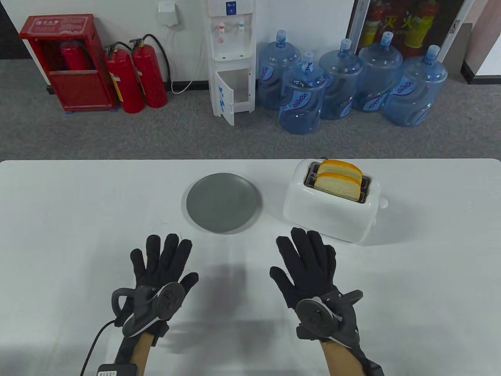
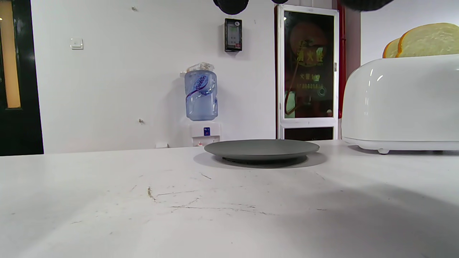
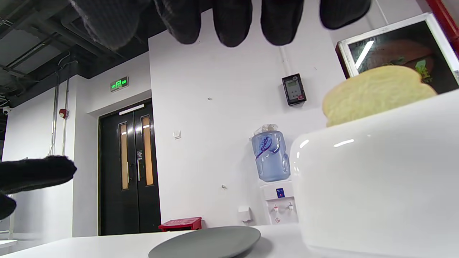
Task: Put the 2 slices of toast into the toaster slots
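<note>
A white counter [image 1: 78, 203] seen from above, with two gloved hands lying flat near its front edge. The left hand [image 1: 162, 270] rests palm down with its fingers straight and spread, holding nothing; a round tracker is strapped to its back. The right hand [image 1: 309, 270] lies the same way — fingers straight, slightly fanned, empty — just in front of the toaster.

The white toaster [image 1: 332, 209] stands on the right half of the counter, beyond the right hand. Both slices of toast [image 1: 338, 180] sit upright in its two slots, one behind the other, their rounded golden tops sticking up above the slots. To the left of the toaster, apart from it, lies a round grey plate [image 1: 223, 201] with nothing on it, beyond the left hand.

The left wrist view looks low across the scuffed counter at the plate [image 2: 261, 148], with the toaster [image 2: 401, 104] at the right and the toast tops [image 2: 426, 39] showing above it. In the right wrist view, black fingertips [image 3: 233, 25] hang from the top edge, above the toaster [image 3: 380, 186].

On the floor behind the counter stand a water dispenser [image 1: 231, 58], blue water jugs [image 1: 301, 98] and red fire extinguishers [image 1: 135, 78].
</note>
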`<state>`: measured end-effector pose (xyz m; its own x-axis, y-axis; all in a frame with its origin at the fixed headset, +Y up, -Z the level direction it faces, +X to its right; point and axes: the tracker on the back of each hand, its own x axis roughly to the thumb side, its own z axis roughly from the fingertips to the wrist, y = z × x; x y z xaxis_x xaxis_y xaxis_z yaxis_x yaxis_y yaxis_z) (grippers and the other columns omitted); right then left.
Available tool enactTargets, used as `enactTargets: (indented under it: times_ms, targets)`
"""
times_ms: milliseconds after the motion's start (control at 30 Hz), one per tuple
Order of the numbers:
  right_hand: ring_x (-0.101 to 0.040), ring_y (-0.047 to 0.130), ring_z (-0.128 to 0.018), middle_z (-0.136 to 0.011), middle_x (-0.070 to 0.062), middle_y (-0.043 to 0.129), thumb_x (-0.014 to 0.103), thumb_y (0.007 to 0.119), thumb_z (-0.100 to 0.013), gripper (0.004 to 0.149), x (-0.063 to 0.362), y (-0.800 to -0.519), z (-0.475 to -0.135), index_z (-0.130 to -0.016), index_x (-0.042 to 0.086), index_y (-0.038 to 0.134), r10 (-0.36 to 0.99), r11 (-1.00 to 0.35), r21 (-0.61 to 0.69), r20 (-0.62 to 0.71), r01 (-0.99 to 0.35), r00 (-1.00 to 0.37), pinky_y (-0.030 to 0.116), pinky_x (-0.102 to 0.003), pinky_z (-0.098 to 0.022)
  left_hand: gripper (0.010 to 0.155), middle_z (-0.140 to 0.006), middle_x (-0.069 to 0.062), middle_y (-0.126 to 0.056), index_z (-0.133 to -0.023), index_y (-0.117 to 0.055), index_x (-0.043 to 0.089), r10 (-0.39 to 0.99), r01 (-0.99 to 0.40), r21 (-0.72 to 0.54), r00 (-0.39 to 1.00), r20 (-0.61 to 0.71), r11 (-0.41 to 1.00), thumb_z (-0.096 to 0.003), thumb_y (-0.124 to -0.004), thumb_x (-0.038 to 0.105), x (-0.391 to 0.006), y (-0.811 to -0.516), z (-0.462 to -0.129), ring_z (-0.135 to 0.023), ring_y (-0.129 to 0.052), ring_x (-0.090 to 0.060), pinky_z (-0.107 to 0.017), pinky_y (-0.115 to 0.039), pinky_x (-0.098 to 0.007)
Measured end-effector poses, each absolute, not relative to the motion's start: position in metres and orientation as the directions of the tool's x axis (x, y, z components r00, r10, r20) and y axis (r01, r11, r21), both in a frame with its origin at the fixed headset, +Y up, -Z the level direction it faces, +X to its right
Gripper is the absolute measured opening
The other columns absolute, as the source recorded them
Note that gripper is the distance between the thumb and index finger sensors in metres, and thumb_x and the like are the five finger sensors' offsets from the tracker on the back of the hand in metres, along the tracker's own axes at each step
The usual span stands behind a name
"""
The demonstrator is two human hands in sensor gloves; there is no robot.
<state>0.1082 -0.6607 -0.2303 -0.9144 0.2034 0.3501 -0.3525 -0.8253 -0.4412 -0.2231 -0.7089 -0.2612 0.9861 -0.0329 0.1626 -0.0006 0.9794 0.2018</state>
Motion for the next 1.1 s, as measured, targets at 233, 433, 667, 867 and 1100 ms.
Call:
enactTargets:
  times_ms: [233,433,667,867,1100]
  targets:
    - [-0.049,0.042,-0.117,-0.132,-0.015,0.036,0.058,0.058,-0.069,0.066,0.108,-0.680,-0.235,-0.125,0.027,0.040,0.160,-0.872,-0.396,0.324,-0.287,-0.932,0.042,-0.073,-0.077,0.074,-0.129,0.001,-0.027,-0.119,-0.027,0.041,-0.034,0.003,0.189,0.986,0.162,0.982,-0.0548,-0.055,0.065,-0.222,-0.711,-0.262,-0.120,-0.021,-0.041,-0.080,-0.026,-0.064]
    - [-0.049,0.039,-0.117,-0.132,-0.015,0.033,0.059,0.055,-0.069,0.068,0.107,-0.698,-0.241,-0.126,0.028,0.035,0.132,-0.910,-0.339,0.313,-0.240,-0.941,0.041,-0.073,-0.076,0.074,-0.129,0.001,-0.027,-0.119,-0.027,0.041,-0.031,0.001,0.183,0.986,0.161,0.983,-0.0548,-0.054,0.065,-0.222,-0.710,-0.261,-0.119,-0.020,-0.041,-0.080,-0.026,-0.064]
    - [-0.050,0.038,-0.117,-0.132,-0.015,0.032,0.060,0.053,-0.068,0.068,0.112,-0.707,-0.244,-0.126,0.029,0.033,0.085,-0.930,-0.319,0.295,-0.182,-0.952,0.039,-0.075,-0.075,0.074,-0.129,0.000,-0.026,-0.119,-0.025,0.041,-0.013,-0.014,0.170,0.987,0.160,0.985,-0.0542,-0.051,0.066,-0.223,-0.711,-0.262,-0.119,-0.019,-0.041,-0.080,-0.025,-0.064]
    - [-0.050,0.037,-0.117,-0.133,-0.015,0.031,0.061,0.053,-0.069,0.068,0.112,-0.712,-0.247,-0.126,0.029,0.033,0.090,-0.941,-0.288,0.301,-0.181,-0.949,0.038,-0.075,-0.076,0.075,-0.129,-0.001,-0.025,-0.119,-0.025,0.041,-0.007,-0.019,0.159,0.987,0.161,0.987,-0.0532,-0.047,0.068,-0.224,-0.709,-0.262,-0.119,-0.018,-0.042,-0.080,-0.024,-0.065]
    - [-0.050,0.037,-0.117,-0.133,-0.015,0.032,0.060,0.052,-0.069,0.068,0.114,-0.713,-0.247,-0.126,0.029,0.033,0.106,-0.945,-0.268,0.298,-0.190,-0.949,0.038,-0.075,-0.076,0.075,-0.129,-0.001,-0.025,-0.119,-0.024,0.041,0.003,-0.029,0.165,0.988,0.157,0.986,-0.0531,-0.047,0.069,-0.226,-0.707,-0.262,-0.119,-0.017,-0.042,-0.080,-0.024,-0.065]
